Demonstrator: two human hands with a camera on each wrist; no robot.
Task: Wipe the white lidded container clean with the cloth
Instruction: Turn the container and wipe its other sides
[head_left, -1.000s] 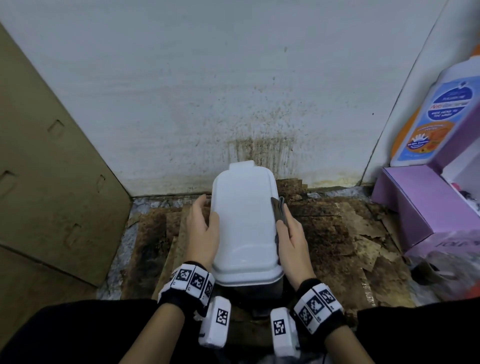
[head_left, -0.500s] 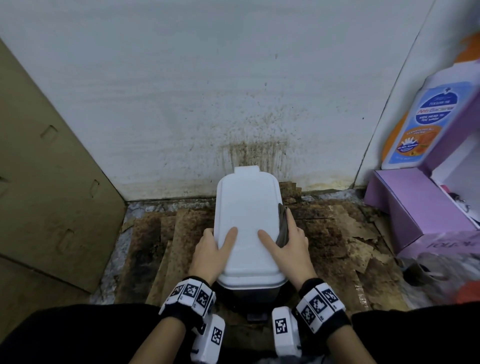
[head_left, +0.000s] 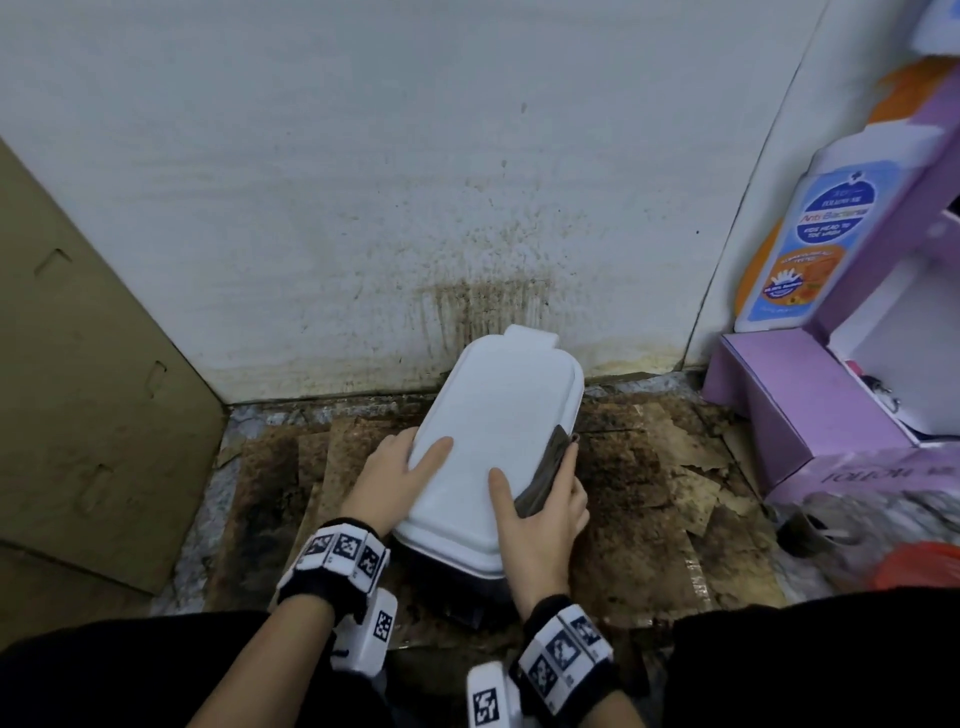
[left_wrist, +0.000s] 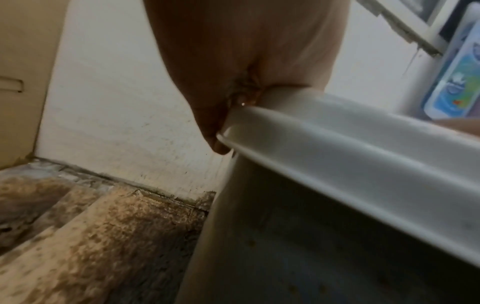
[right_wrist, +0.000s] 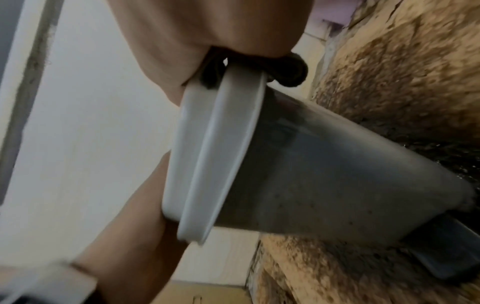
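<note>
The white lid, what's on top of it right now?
On the white lid lie the left hand's thumb and the right hand's thumb; a dark cloth sits pressed against its right edge. Fingers below the rim are hidden.

A: Where's your container (head_left: 496, 441)?

B: On the cardboard (head_left: 628, 483) in front of you, tilted, its far end near the wall (head_left: 363, 182).

A: And your hands?

B: Your left hand (head_left: 387, 480) is on its left edge, your right hand (head_left: 540, 512) on its right edge, with the cloth (head_left: 545, 475) between hand and lid.

A: Anything to your right?

B: A box (head_left: 779, 395), with a bottle (head_left: 826, 228) behind it. A board (head_left: 88, 374) leans at your left.
</note>
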